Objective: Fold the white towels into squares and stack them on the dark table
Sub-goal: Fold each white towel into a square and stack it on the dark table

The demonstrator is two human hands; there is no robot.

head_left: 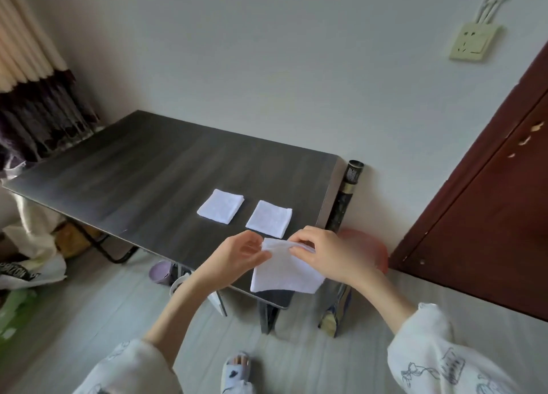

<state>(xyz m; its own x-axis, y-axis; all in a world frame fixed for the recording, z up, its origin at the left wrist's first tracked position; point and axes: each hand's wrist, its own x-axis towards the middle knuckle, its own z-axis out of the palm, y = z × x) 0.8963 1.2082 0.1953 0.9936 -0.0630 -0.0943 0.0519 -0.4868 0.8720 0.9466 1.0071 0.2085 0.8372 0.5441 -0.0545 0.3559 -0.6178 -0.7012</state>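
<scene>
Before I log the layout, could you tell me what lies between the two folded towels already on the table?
Only bare dark tabletop: in the head view the left folded towel and right folded towel lie apart, a narrow strip of table between them.

Two folded towels lie side by side on the table [142, 168], one [220, 206] beyond the left hand [237, 255], the other [269, 220] beyond the right hand [323, 252]; a third towel [284, 272] hangs between both hands.

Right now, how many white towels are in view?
3. Two folded squares lie apart on the dark table: left one, right one. The third towel is held by the left hand and right hand.
</scene>
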